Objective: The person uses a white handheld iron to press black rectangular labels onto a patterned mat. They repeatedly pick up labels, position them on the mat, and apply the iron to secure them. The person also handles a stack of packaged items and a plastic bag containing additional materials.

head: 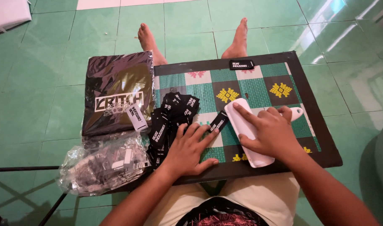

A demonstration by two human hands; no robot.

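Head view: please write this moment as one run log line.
left hand: flat on black label | right hand: on white tool | board: on lap

Right hand [271, 133] presses white tool [246, 130]; left hand [189, 148] steadies black label [218, 121].

A dark folded garment in a glossy clear plastic bag [118, 94] lies at the left end of the black-framed board with its green, white and black chequered pattern [279, 69]. Just in front of it sits a crumpled clear plastic bag of small dark pieces [101, 165]. A single black fabric label [241, 64] lies at the board's far edge. Green floor tiles [36, 109] surround everything.
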